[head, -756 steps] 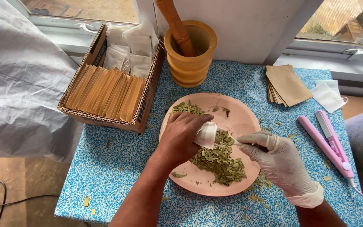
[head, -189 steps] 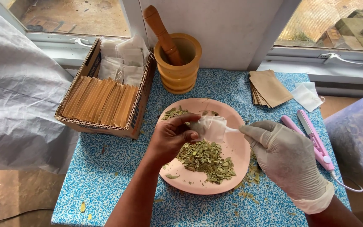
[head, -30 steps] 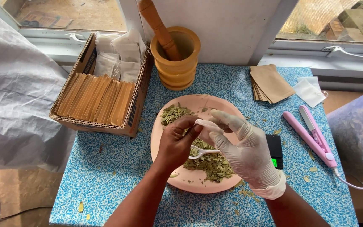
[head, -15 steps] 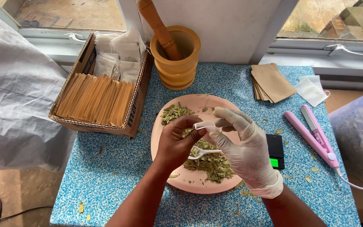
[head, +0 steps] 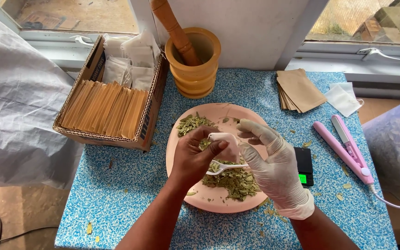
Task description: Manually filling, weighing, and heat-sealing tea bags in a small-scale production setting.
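Observation:
My bare left hand (head: 191,159) hovers over the pink plate (head: 181,176) and pinches a small white paper bag (head: 225,144) between thumb and fingers. My gloved right hand (head: 274,169) is close against it from the right, its upper fingertips touching the bag's top edge. A white plastic spoon (head: 228,166) lies level between the two hands, its handle running into the gloved palm. Crushed dried green leaves (head: 234,180) are heaped on the plate below, with a smaller pile (head: 191,124) at its far side.
A cardboard box (head: 112,109) of brown and white sachets stands at the left, a wooden mortar with pestle (head: 193,60) behind the plate. Brown envelopes (head: 298,90), a pink heat sealer (head: 346,148) and a small black scale (head: 304,166) lie at the right. Leaf crumbs dot the blue speckled table (head: 116,194).
Both hands stay over the plate with the bag and spoon. The gloved fingers have shifted slightly along the bag's top in the last second.

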